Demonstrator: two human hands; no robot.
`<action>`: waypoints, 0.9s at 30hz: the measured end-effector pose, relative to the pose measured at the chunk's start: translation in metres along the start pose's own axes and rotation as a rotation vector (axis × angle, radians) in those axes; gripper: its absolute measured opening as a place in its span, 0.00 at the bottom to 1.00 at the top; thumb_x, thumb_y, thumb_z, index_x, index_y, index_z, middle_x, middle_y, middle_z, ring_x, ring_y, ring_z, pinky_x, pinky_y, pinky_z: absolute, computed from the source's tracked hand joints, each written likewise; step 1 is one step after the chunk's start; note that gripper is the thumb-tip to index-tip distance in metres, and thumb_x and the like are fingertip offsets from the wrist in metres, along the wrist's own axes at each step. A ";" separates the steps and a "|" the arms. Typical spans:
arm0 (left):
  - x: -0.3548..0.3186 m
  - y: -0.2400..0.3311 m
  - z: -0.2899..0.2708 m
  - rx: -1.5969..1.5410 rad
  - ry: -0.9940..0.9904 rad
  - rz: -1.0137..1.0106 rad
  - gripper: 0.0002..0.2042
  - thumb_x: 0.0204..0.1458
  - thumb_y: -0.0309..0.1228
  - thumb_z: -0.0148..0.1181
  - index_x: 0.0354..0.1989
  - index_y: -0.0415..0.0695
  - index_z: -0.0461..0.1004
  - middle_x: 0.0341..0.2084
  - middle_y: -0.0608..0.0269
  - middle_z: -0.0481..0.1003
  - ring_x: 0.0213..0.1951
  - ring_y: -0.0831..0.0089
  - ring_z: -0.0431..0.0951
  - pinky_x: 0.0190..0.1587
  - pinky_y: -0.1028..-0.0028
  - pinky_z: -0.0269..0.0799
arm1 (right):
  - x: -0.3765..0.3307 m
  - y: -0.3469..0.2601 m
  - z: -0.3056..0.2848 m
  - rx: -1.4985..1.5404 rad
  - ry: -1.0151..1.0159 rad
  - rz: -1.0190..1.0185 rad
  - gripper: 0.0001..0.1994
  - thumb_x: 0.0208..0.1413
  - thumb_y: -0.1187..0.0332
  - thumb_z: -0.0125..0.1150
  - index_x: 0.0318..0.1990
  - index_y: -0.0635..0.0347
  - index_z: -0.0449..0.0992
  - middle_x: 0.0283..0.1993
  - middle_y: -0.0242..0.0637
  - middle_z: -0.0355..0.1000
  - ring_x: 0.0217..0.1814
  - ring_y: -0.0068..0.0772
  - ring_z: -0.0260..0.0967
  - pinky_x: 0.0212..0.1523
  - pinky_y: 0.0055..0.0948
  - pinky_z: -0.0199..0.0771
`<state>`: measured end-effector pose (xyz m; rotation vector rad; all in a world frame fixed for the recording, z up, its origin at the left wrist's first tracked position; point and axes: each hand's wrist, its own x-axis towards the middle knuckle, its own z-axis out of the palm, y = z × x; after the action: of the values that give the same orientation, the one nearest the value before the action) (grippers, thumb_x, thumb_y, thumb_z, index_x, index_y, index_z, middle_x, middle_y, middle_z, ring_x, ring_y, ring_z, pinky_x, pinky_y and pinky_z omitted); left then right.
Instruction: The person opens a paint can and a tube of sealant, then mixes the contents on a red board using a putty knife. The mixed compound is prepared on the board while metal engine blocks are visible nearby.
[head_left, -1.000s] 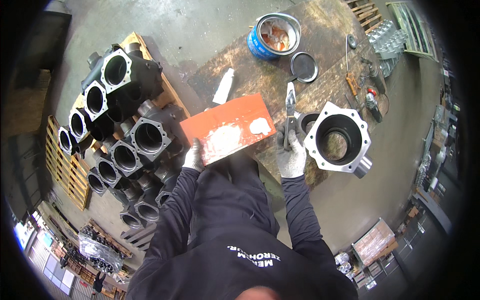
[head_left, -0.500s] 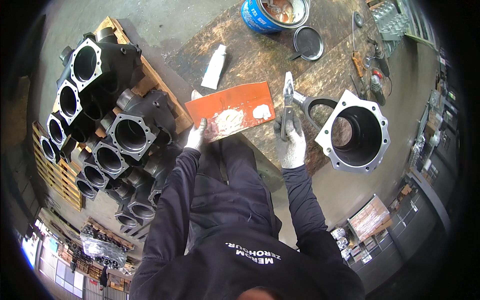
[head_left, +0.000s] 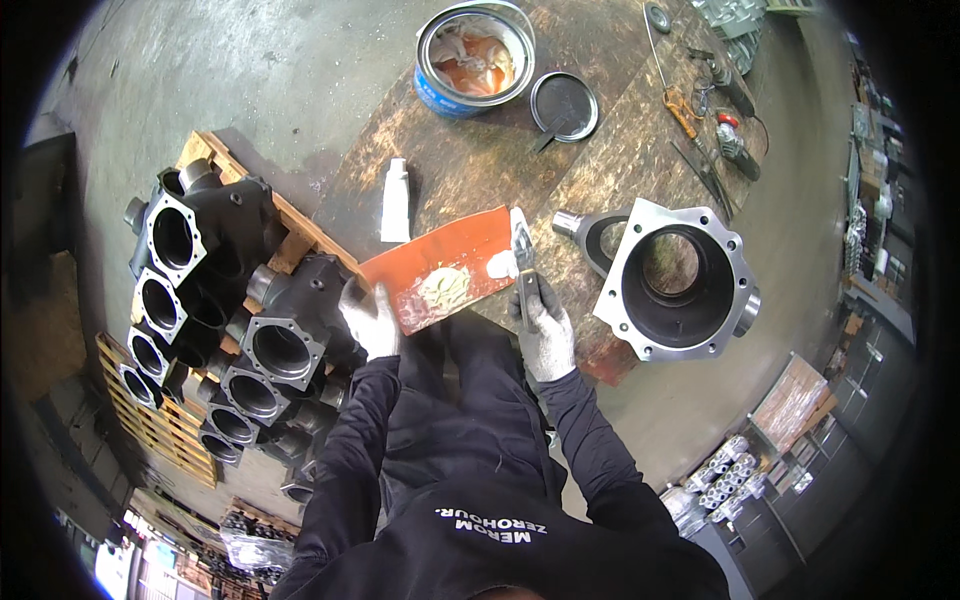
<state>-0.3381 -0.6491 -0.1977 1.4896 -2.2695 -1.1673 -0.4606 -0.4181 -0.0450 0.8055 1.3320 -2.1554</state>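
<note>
My gloved left hand (head_left: 372, 322) grips the left end of a flat orange board (head_left: 405, 272). A patch of cream putty (head_left: 443, 290) and a smaller white dab (head_left: 501, 265) lie on the board. In my gloved right hand (head_left: 550, 340) is a putty knife (head_left: 527, 290) with a dark handle. White paste coats its blade, which is at the board's right end by the white dab. Right of that hand stands a black metal casting (head_left: 632, 300) with a bare machined flange round its wide bore. A white tube (head_left: 396, 205) lies beyond the board.
Farther off on the stained wooden tabletop (head_left: 380, 130) are an open can (head_left: 437, 95) of putty and its round dark lid (head_left: 564, 106). Hand tools (head_left: 737, 150) lie at the far right. More black castings (head_left: 282, 350) sit on wooden pallets (head_left: 155, 420) at left.
My right hand has brought the putty knife leftward, from beside the board to its right end by the white dab. The whole view has shifted too.
</note>
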 end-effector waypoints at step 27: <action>0.089 0.268 0.210 -0.078 -0.554 0.268 0.26 0.53 0.54 0.70 0.44 0.40 0.83 0.39 0.43 0.84 0.46 0.47 0.85 0.49 0.59 0.79 | -0.024 0.011 -0.018 0.119 0.179 0.111 0.31 0.65 0.73 0.62 0.73 0.70 0.60 0.59 0.38 0.71 0.57 0.31 0.72 0.65 0.38 0.71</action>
<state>-0.6793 -0.5671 -0.1754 0.8637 -2.6088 -1.7140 -0.4319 -0.4043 -0.0411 1.1155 1.2208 -2.1315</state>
